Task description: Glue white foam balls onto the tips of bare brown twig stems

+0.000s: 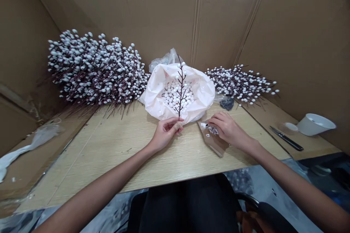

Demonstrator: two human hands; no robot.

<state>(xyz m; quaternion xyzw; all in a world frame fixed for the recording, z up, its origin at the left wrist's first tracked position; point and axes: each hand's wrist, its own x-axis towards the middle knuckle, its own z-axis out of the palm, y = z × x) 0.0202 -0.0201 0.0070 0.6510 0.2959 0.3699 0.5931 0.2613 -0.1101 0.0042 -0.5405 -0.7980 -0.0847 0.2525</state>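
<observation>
My left hand [168,131] pinches the lower end of a dark brown artificial twig [181,89], which stands upright with a few white berries near its top and bare side shoots below. Behind the twig is an open white plastic bag [153,96] filled with loose white berries [171,93]. To the right, my right hand [225,127] is over a small piece of cardboard [216,146] smeared with a white substance. Its fingers are curled together, and whatever is between them is hidden.
A large heap of white-berried twigs [95,69] lies at the back left, a smaller bunch [240,82] at the back right. On the right are a craft knife [287,139], a white cup [314,124] on its side and a dark lump [226,103]. Cardboard walls [164,18] enclose the table.
</observation>
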